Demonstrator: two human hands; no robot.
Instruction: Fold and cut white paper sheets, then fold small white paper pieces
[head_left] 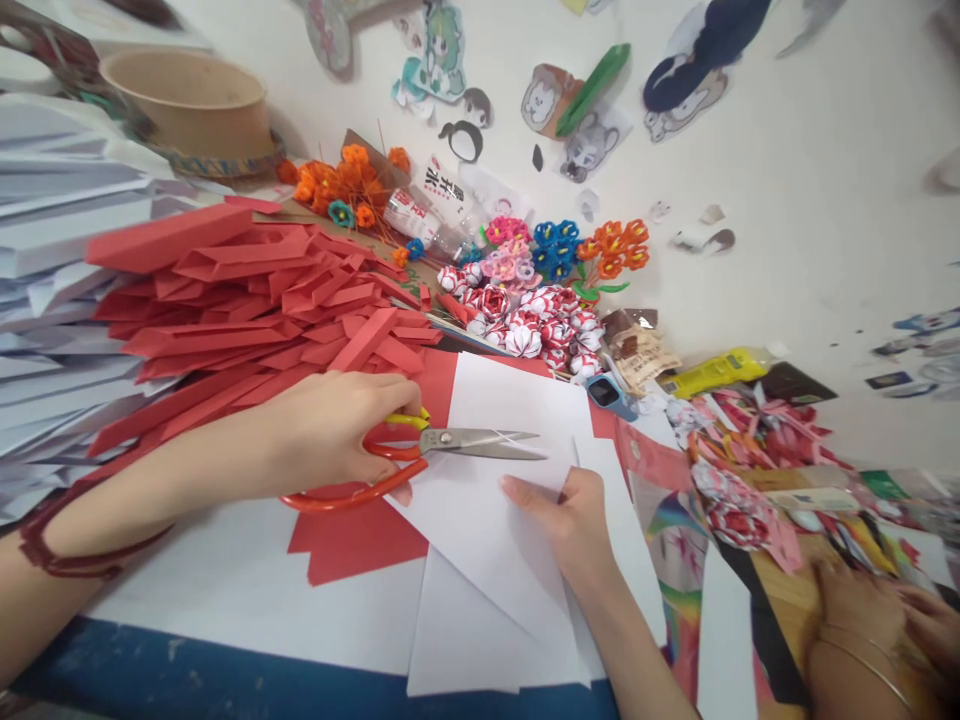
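Note:
My left hand (352,430) is wrapped round the handles of scissors (480,442) with red and yellow grips. The blades point right, slightly parted, with the edge of a white sheet (487,530) between them. My right hand (574,520) pinches that sheet at its right side, thumb on top. More white paper (465,630) lies beneath, and red paper (367,545) shows below the scissors. Another white sheet (525,395) lies behind the blades on red paper.
Folded red strips (247,290) pile up at the left, beside white ones (52,260). Paper flowers (525,320), bottles (427,215) and a tan bowl (191,110) stand behind. Another person's hands (862,610) are at the lower right.

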